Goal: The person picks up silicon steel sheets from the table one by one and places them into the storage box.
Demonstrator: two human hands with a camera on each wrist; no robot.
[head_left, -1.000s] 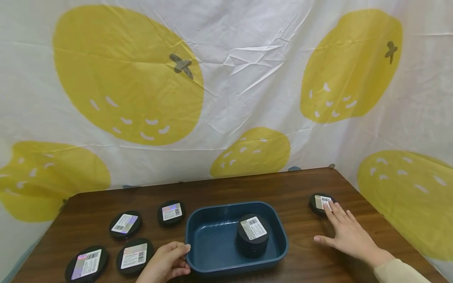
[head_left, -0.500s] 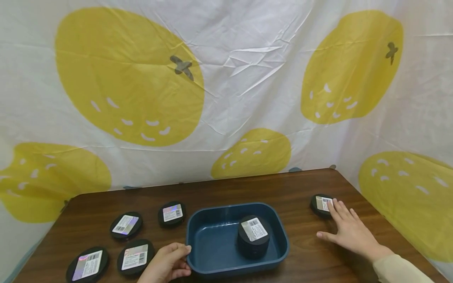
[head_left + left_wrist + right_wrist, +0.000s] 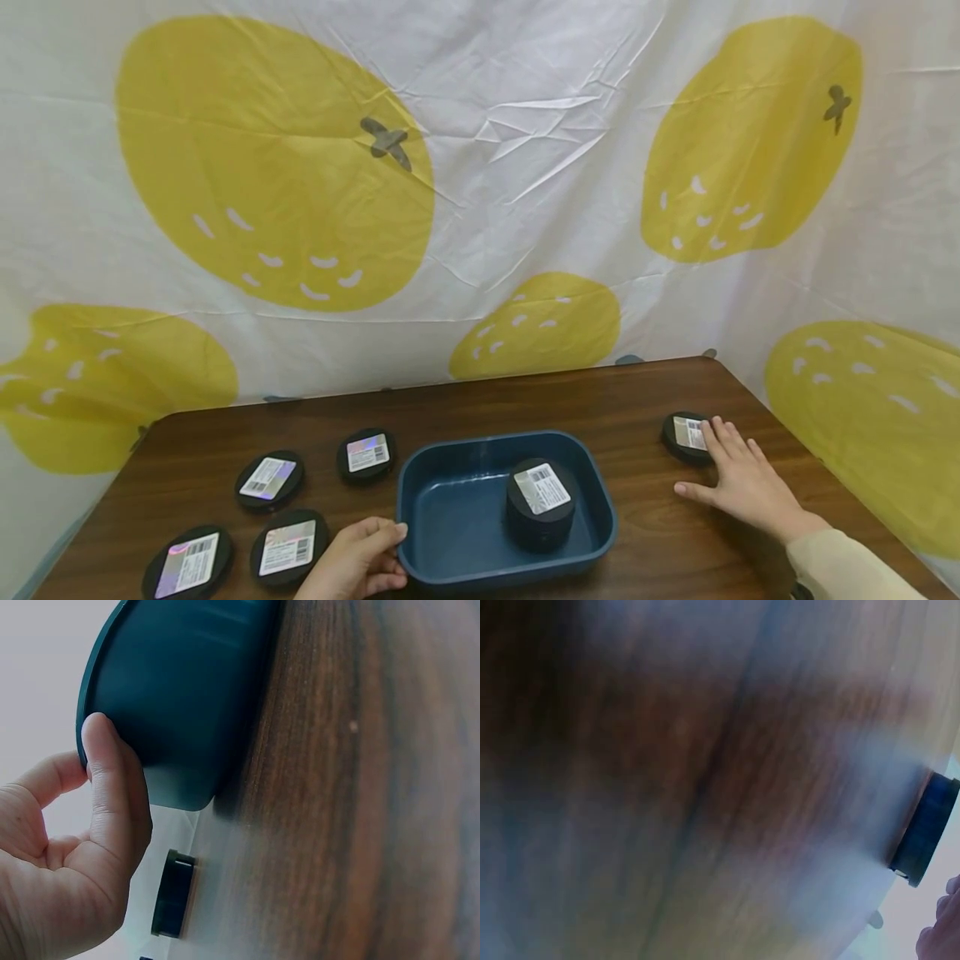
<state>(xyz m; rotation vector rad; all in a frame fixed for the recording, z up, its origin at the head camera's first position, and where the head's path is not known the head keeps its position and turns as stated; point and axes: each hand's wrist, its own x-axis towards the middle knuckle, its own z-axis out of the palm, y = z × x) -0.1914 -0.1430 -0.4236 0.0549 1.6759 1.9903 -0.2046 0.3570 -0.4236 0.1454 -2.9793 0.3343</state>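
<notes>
My left hand (image 3: 356,557) pinches the left rim of a dark blue rectangular plastic tray (image 3: 450,575); thumb and fingers show on either side of the rim in the left wrist view. Toward the tray's right side stands a short stack of round black containers (image 3: 540,508), a white barcode label on top. My right hand (image 3: 750,487) is spread at the table's right, fingers extended, fingertips at the right edge of another labelled black round container (image 3: 686,437). In the right wrist view a gap shows between the fingers (image 3: 941,922) and that container.
Several more labelled black round containers lie left of the tray, including one near its back corner (image 3: 366,457) and one beside my left hand (image 3: 289,548). The brown wooden table (image 3: 480,404) backs onto a white curtain (image 3: 540,167) with yellow fruit prints.
My right hand has shifted slightly right, its fingertips drawing off the label toward that container's edge. The left hand keeps its hold on the tray rim.
</notes>
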